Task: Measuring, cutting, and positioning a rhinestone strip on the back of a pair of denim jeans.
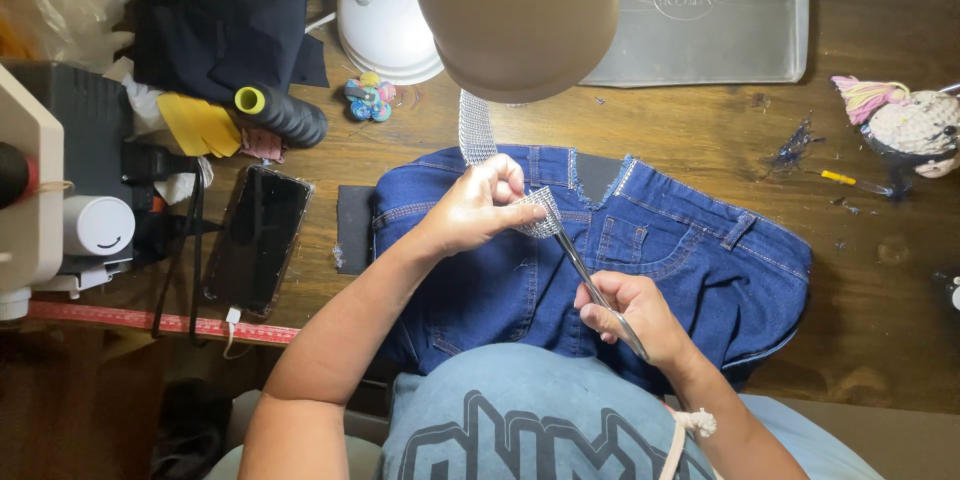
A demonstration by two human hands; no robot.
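Two hands at work: left hand (478, 205) and right hand (635, 312), both over a pair of blue jeans (700, 260) spread on the wooden surface (700, 130).
Strip location: a silver mesh trim strip (477, 128) runs from under the lamp shade (515, 10) down across the jeans waistband; its free end is folded over at the left fingertips.
Strip long axis: roughly away-to-near along the upper run, then bending toward the right at the held end.
Left grip: closed on the strip end, thumb and fingers pinching it just above the denim.
Right grip: closed around the handles of a pair of scissors (590, 280); the finger loops are hidden in the fist.
Scissors axis: diagonal, handles near the body at lower right, tips pointing up-left toward the pinched strip end.
Key relation: the blade tips meet the strip end just beside the left fingertips; the strip lies up and left of the right grip.
Blade opening: cannot tell, the blades read as one thin line.
Nearer hand: the left hand is on the strip; the right hand reaches it only through the scissors.
Surroundings: a smartphone (257, 238) and a red tape measure (150, 320) lie to the left, a black thread spool (283, 112) is beyond them, and a grey mat (720, 20) sits at the far edge.
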